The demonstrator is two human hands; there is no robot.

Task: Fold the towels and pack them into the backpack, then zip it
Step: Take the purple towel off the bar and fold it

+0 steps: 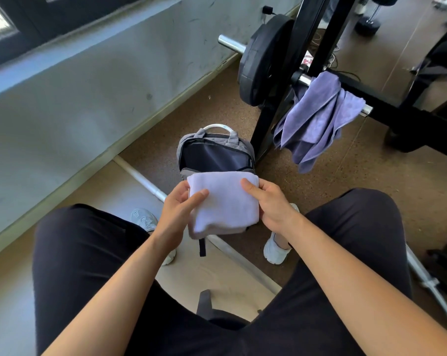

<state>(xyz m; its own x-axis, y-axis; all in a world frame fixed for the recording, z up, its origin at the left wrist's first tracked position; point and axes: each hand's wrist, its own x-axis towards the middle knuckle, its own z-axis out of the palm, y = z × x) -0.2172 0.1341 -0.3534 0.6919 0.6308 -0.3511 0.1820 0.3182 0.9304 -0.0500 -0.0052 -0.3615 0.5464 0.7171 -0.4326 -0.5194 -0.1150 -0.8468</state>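
Note:
A folded white towel (226, 202) is held between both hands just above the near edge of the backpack. My left hand (180, 209) grips its left side, thumb on top. My right hand (269, 202) grips its right side. The grey backpack (216, 151) stands on the floor between my feet, unzipped, its dark inside showing, and the towel covers its front. A purple towel (317, 119) hangs unfolded over a steel bar of the weight rack to the right, behind the backpack.
A black weight plate (263, 60) on a barbell and the black rack frame (268, 124) stand right behind the backpack. A white pipe (140, 176) runs along the floor. My knees in dark trousers flank the hands. A wall lies to the left.

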